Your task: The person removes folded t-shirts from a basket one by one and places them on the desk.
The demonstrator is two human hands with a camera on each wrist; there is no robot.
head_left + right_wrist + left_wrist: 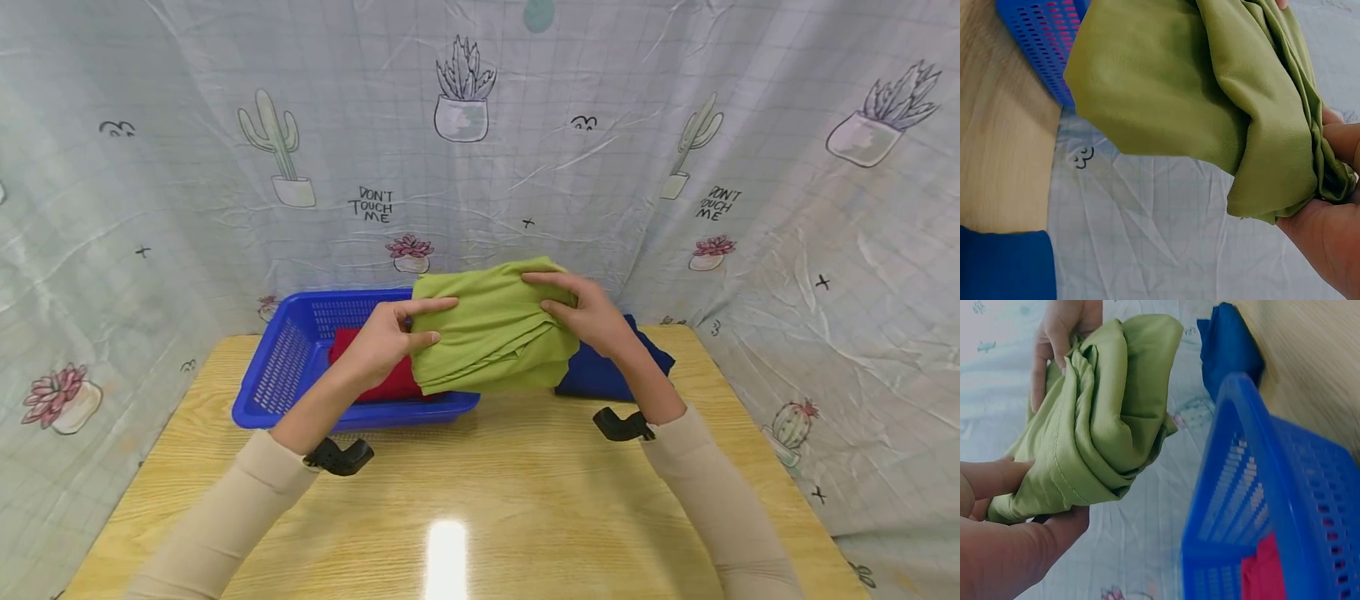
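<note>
Between the left hand [386,337] and right hand [588,312], each pinching an opposite edge, the folded green cloth [491,329] hangs above the blue basket [288,379], looking light, soft and limp, best held at those layered ends.

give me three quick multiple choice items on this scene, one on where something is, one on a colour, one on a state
1. Where is the red cloth?
A. in the blue basket
B. on the bare table
C. in the right hand

2. What colour is the folded cloth that is held up?
A. white
B. green
C. black

3. How is the green cloth held?
A. by the left hand alone
B. lying flat on the table
C. by the left hand and the right hand, above the table

Key: 1 A, red shows inside the basket walls. 2 B, plainly green. 3 C, fingers grip either end.
</note>
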